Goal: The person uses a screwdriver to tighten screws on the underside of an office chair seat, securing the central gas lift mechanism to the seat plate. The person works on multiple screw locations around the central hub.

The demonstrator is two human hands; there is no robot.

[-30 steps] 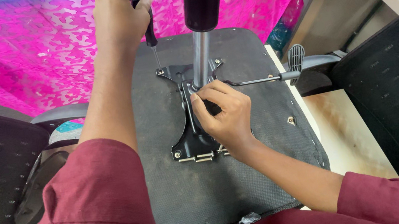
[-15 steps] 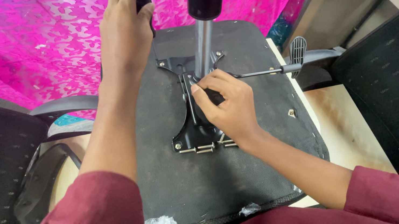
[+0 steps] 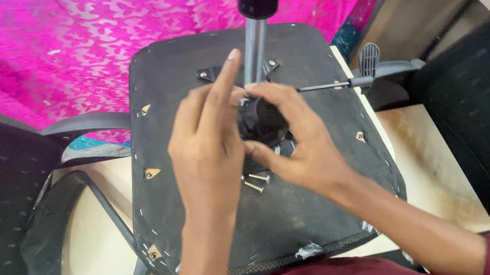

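Two hands meet over the underside of an upturned black office chair seat (image 3: 208, 231), which lies flat on a pale wooden table (image 3: 436, 191). From the head camera, the right hand (image 3: 300, 148) pinches a round black knob (image 3: 259, 121) on the metal seat plate in the middle of the seat. Its thumb and fingers wrap around the knob. The left hand (image 3: 207, 151) sits just beside it. Its first finger sticks out straight, and the other fingers curl in against the knob. A shiny gas lift post (image 3: 253, 49) stands up from the plate, right behind the fingers. A thin lever rod (image 3: 330, 85) runs out to the right. Two loose screws (image 3: 256, 182) lie on the seat just under the hands.

To do this well, I think the knob wants a firm, even grip and slow turns. The left hand should steady the part. Elbows should stay off the screws, so none roll away.
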